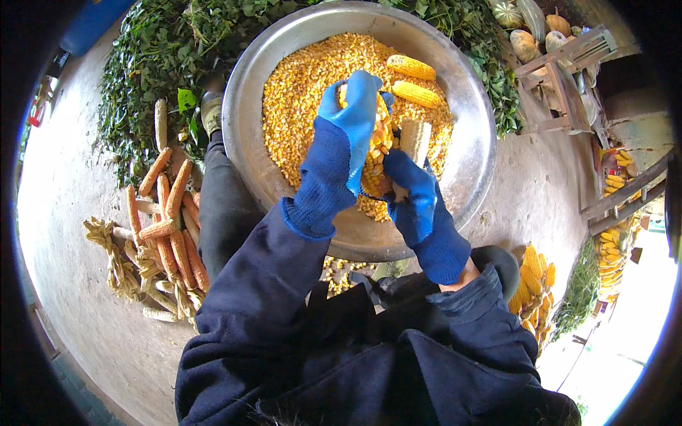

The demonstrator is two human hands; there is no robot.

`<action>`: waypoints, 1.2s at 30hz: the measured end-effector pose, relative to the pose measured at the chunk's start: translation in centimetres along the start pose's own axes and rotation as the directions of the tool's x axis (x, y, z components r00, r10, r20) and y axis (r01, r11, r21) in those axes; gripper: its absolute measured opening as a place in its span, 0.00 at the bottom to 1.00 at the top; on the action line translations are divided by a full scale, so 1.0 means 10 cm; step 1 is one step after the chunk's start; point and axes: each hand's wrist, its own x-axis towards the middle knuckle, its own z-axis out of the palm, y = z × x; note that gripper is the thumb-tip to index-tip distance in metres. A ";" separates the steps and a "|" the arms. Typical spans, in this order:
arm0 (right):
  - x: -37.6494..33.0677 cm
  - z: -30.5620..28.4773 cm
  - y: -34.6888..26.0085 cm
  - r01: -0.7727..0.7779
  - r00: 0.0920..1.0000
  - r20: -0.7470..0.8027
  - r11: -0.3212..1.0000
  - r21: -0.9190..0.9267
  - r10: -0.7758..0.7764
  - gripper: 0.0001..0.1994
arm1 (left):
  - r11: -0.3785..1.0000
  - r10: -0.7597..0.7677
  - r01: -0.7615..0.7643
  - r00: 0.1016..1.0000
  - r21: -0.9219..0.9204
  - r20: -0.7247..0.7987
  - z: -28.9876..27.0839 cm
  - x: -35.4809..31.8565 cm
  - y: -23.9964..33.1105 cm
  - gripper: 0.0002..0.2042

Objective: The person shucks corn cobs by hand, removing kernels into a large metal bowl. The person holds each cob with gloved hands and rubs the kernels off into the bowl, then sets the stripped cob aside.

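A wide metal basin holds loose yellow corn kernels. Above it, my left hand, in a blue glove, is wrapped round a partly shelled ear of corn. My right hand, gloved alike, closes at the near end of that ear, its fingers bent. A pale bare cob stands out just beyond the right fingers; whether they grip it too, I cannot tell. Two full yellow ears lie on the kernels at the far right of the basin.
Reddish bare cobs and dry husks are heaped on the floor at left. Full corn ears are piled at right. Green leafy vines lie behind the basin. A wooden rack and pumpkins stand at far right.
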 end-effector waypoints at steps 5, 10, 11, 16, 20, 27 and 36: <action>-0.04 -0.16 0.08 0.062 0.998 0.047 0.911 -0.407 -0.047 0.23 | 0.999 0.003 -0.003 1.000 0.034 -0.011 0.10 -0.11 0.08 0.16; -0.01 -0.15 0.09 0.060 0.995 0.085 0.996 -0.063 -0.054 0.20 | 0.987 0.021 -0.016 0.999 0.158 -0.030 0.23 -0.21 0.17 0.17; 0.02 -0.14 0.08 -0.056 0.996 0.075 0.989 0.139 0.045 0.19 | 0.978 0.031 -0.026 0.999 0.207 -0.023 0.24 -0.20 0.17 0.16; 0.18 -0.22 -0.09 -0.481 0.876 0.339 0.690 0.541 0.344 0.27 | 0.997 -0.039 0.027 0.981 0.066 0.188 0.08 -0.07 0.30 0.18; 0.25 -0.22 -0.18 -0.544 0.828 0.424 0.710 0.446 0.367 0.30 | 0.996 -0.034 0.008 0.951 0.084 0.308 -0.08 -0.04 0.43 0.22; 0.19 -0.31 -0.16 -0.337 0.935 0.166 0.930 0.147 0.312 0.29 | 0.989 -0.123 0.100 0.965 0.109 0.231 -0.07 0.00 0.41 0.13; 0.24 -0.19 -0.20 -0.392 0.908 0.304 0.843 0.368 0.289 0.28 | 0.991 -0.087 0.110 0.964 -0.080 0.251 -0.25 0.06 0.29 0.24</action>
